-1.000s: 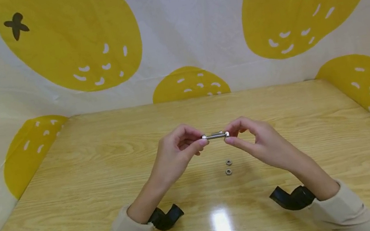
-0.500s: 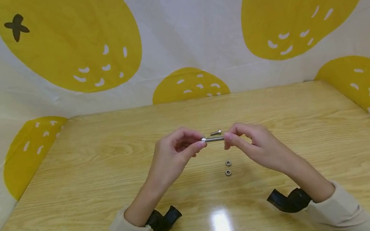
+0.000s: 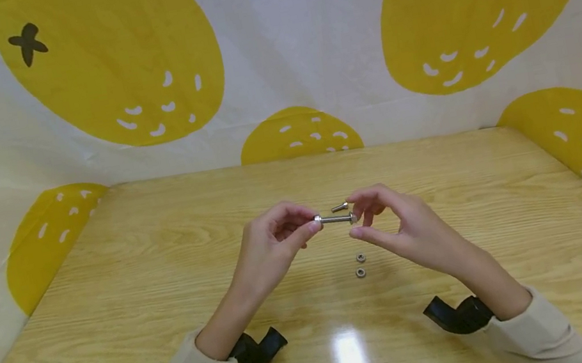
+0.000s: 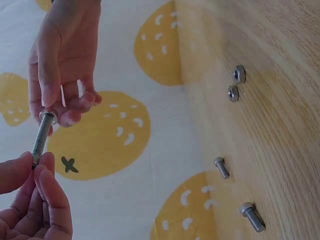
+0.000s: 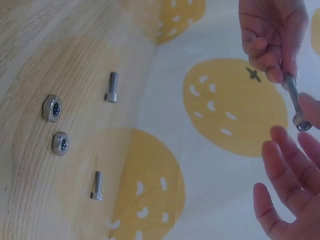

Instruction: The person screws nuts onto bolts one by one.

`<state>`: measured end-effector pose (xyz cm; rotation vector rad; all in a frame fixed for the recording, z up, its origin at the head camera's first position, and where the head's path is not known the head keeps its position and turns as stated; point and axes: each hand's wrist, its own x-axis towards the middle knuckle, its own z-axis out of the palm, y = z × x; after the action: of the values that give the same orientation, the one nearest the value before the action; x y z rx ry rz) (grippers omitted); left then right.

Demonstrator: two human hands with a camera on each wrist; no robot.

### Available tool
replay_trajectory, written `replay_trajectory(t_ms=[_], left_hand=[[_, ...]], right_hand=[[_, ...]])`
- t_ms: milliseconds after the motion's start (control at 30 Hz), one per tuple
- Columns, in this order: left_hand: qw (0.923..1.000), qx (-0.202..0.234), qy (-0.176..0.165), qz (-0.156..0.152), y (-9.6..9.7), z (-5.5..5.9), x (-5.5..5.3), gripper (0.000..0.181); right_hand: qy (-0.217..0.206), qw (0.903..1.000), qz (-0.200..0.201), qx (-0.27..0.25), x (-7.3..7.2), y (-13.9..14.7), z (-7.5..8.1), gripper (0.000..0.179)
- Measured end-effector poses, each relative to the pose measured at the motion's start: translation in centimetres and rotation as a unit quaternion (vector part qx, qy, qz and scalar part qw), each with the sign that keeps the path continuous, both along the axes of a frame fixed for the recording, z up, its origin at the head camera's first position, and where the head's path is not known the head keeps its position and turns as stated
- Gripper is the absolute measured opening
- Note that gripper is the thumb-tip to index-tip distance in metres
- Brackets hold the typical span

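A long metal bolt [image 3: 335, 219] is held level above the table, with a nut [image 3: 352, 217] on its right end. My left hand [image 3: 277, 236] pinches the bolt's head end between thumb and fingers; in the left wrist view that grip hides most of the head. Around the nut, my right hand [image 3: 403, 220] has its thumb and index finger spread apart, fingertips close to it. The right wrist view shows the nut [image 5: 301, 122] at the bolt's tip, near loosely bent right fingers [image 5: 282, 170].
Two loose nuts, one nearer [image 3: 361, 273] and one farther [image 3: 360, 258], lie on the wooden table [image 3: 159, 230] below the hands. A shorter bolt [image 3: 339, 207] lies behind the held one; the left wrist view shows another short bolt [image 4: 252, 217]. A fruit-patterned cloth [image 3: 302, 43] surrounds the table.
My right fingers, at the nut a second ago and covering it half a second ago, have spread apart and show it again. The left hand keeps its pinch on the bolt, almost in place.
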<state>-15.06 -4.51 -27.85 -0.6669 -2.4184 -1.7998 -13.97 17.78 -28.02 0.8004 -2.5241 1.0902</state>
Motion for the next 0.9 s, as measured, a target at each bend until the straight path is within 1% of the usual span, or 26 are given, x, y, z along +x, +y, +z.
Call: replay_trajectory(t_ms=[100, 200, 367, 500, 600, 733, 800, 833, 900], left_hand=[[0.9999, 0.006, -0.009, -0.001, -0.04, 0.03, 0.01, 0.012], [0.9998, 0.011, -0.015, -0.01, -0.07, -0.04, 0.0, 0.012], [0.9993, 0.008, -0.023, -0.029, -0.08, -0.06, 0.1, 0.013], [0.9991, -0.001, -0.023, -0.035, -0.04, -0.09, 0.08, 0.014], [0.9992, -0.008, -0.017, -0.034, 0.05, -0.08, 0.07, 0.013], [0.9994, -0.014, -0.01, -0.03, 0.18, -0.02, 0.1, 0.013], [0.9995, -0.014, -0.008, -0.028, 0.19, 0.01, 0.11, 0.013], [0.9995, -0.013, -0.008, -0.027, 0.17, 0.02, 0.12, 0.013], [0.9996, -0.011, -0.006, -0.024, 0.13, 0.02, 0.09, 0.013]], right_hand=[[0.037, 0.9992, 0.011, -0.003, 0.03, -0.18, -0.02, 0.03], [0.059, 0.9982, 0.014, -0.005, -0.03, -0.3, -0.12, 0.025], [0.069, 0.9976, 0.007, -0.001, -0.09, -0.27, -0.36, 0.02], [0.053, 0.9985, 0.012, -0.001, -0.15, -0.22, -0.56, 0.012], [0.034, 0.9994, 0.006, 0.0, -0.16, -0.32, -0.65, 0.005], [0.023, 0.9995, -0.021, 0.006, -0.15, -0.62, -0.66, 0.019], [0.014, 0.9993, -0.033, 0.004, -0.18, -0.65, -0.65, 0.023], [0.008, 0.9993, -0.035, 0.002, -0.19, -0.62, -0.63, 0.022], [0.004, 0.9995, -0.033, -0.002, -0.21, -0.5, -0.55, 0.016]])
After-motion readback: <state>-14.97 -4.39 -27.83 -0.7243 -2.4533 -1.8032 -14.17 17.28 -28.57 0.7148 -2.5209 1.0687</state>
